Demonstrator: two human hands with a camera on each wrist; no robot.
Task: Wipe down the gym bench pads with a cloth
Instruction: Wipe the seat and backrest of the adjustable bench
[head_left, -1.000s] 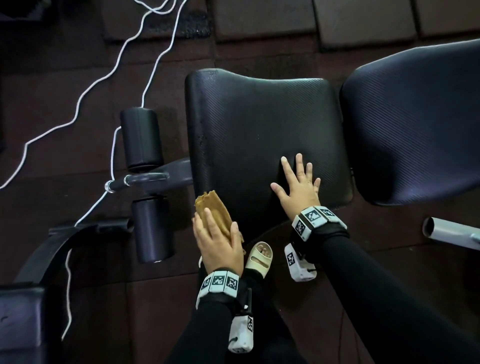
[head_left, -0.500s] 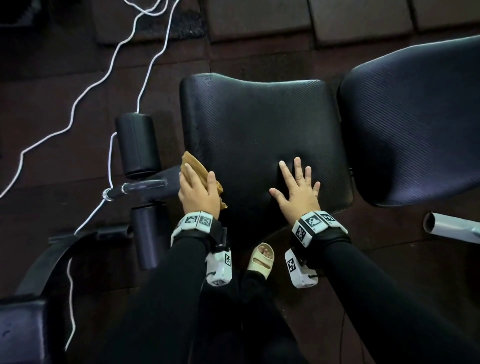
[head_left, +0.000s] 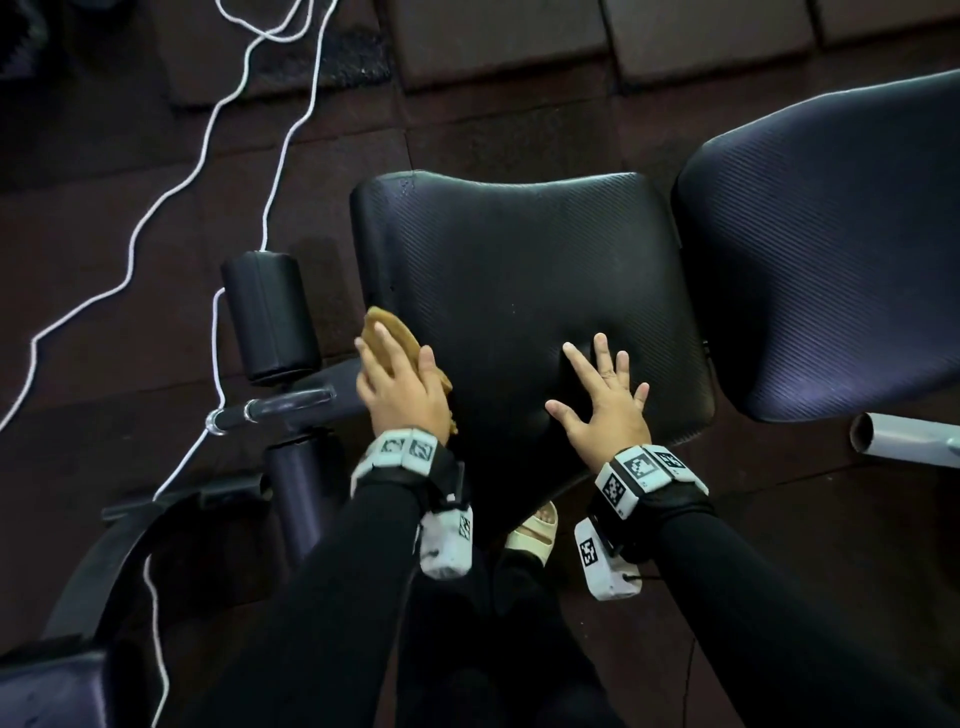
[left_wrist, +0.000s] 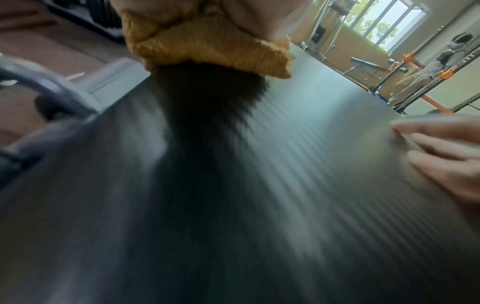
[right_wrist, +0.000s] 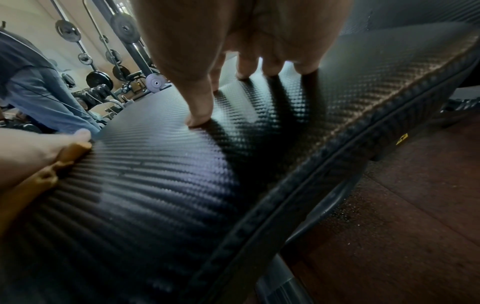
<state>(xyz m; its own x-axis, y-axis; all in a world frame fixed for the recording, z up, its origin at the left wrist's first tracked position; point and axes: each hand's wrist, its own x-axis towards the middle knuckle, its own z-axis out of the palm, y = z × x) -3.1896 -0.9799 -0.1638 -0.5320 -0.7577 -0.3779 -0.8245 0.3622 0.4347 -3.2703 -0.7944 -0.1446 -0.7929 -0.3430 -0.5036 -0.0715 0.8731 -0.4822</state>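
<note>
The soft mustard-yellow ribbed cloth (head_left: 395, 338) is pressed flat under the left hand (head_left: 400, 387), fingers straight, at the left edge of the black bumpy woven-look seat pad (head_left: 519, 270), likely to rub it clean. The pad is steadied by the right hand (head_left: 605, 397), fingers spread flat. The black back pad (head_left: 831, 249) lies just beside.

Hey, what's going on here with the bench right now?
A person is wiping a black gym bench. Their left hand presses a mustard-yellow cloth against the left edge of the seat pad. Their right hand lies flat with fingers spread on the same pad, near its front right. The back pad beside it is untouched.
</note>
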